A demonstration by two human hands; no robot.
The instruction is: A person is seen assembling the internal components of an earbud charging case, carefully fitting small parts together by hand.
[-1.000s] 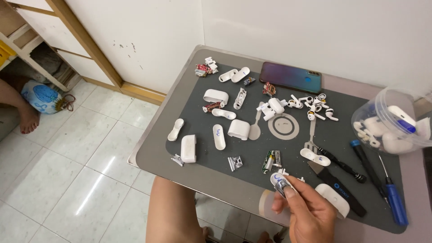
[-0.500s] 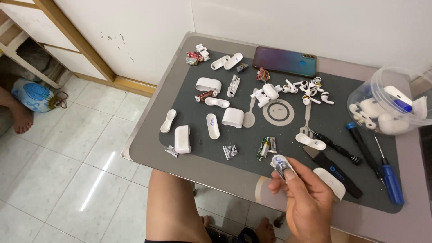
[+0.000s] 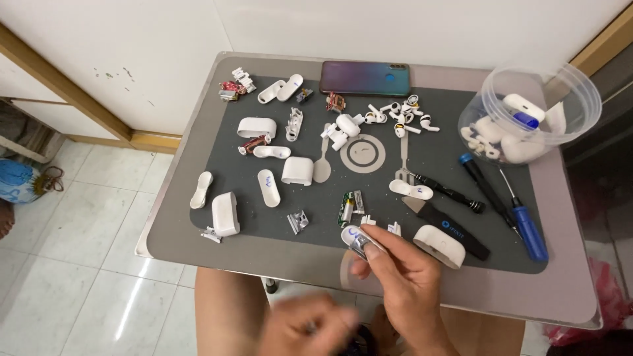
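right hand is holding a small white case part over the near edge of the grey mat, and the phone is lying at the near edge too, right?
Not quite: the phone lies at the far edge of the grey mat, by the wall. The head view shows it. The right hand does hold the small white case part over the near edge.

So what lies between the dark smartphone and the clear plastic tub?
In the head view, loose white earbuds lie on the grey mat between the dark smartphone and the clear plastic tub.

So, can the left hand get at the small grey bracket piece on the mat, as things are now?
Probably yes. The left hand is blurred, low below the table edge, and seems to hold nothing. The grey bracket piece lies alone on the mat near that edge, with nothing between them.
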